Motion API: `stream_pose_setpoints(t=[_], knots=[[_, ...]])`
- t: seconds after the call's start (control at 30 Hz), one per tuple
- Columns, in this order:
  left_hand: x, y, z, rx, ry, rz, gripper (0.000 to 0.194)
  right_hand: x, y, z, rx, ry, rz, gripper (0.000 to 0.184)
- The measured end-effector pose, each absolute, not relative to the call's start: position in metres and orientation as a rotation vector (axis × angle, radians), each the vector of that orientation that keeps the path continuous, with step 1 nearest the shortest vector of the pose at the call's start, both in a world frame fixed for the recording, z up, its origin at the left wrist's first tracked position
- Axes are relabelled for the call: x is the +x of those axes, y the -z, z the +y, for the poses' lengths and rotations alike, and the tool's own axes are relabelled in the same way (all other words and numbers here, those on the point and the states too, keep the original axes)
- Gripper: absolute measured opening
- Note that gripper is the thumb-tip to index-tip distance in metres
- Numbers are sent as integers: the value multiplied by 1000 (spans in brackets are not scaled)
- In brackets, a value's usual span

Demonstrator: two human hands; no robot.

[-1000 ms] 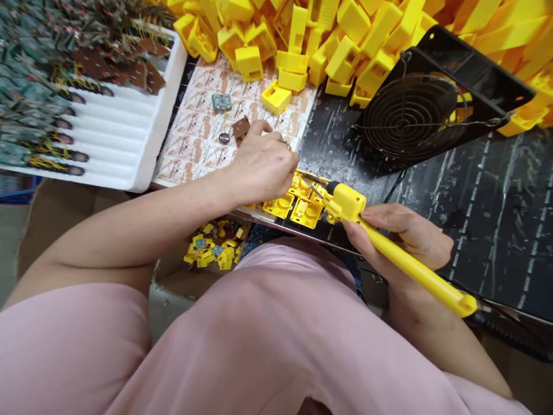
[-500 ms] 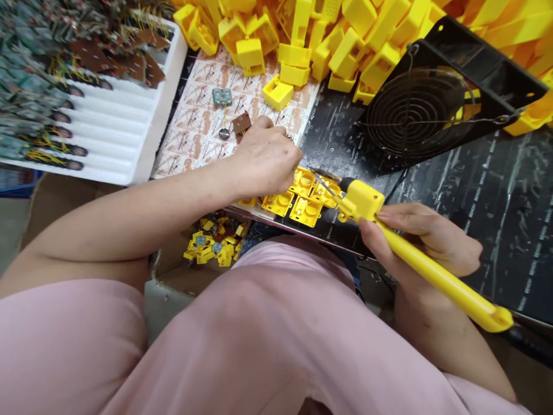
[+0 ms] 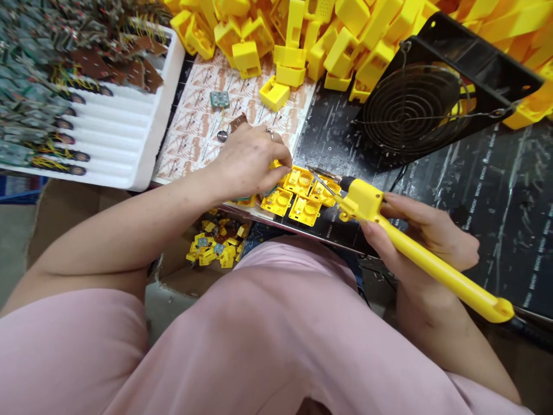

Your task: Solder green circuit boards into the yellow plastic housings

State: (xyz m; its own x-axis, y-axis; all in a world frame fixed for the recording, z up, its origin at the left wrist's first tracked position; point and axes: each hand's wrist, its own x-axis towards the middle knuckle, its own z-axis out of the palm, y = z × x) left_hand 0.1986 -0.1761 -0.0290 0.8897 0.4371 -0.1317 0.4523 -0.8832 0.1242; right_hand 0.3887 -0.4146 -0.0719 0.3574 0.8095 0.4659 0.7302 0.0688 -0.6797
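Right hand (image 3: pixel 432 236): fingers wrapped round the yellow soldering iron (image 3: pixel 444 271), tip end at the small open cases (image 3: pixel 305 210) near the table edge. Left hand (image 3: pixel 250 158): thumb and index close together just beside those cases; can't tell if they pinch anything. Green board (image 3: pixel 219 100) beyond it on the printed sheet (image 3: pixel 194 98). Black fan (image 3: pixel 408 115) beyond the iron, foam tray (image 3: pixel 149 138) far left.

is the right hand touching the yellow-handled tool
Touching: the head view shows the right hand gripping the yellow-handled tool, its thumb and fingers against opposite sides of the yellow body.
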Motion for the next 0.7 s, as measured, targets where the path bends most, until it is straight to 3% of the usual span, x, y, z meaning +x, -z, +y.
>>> stream_pose_setpoints(t=[0.07,0.2,0.43,0.7], knots=[[196,30,-178,2899,170,685,32,386,71,-411,-1569,-39,-1384,34],[201,25,-184,2901,345,696,33,385,65,-405,-1438,-46,-1513,28],[211,18,-186,2918,520,680,32,390,63,-407,-1520,-58,-1557,49],[212,22,-186,2949,569,664,33,395,57,-394,-1371,-151,-1649,24]])
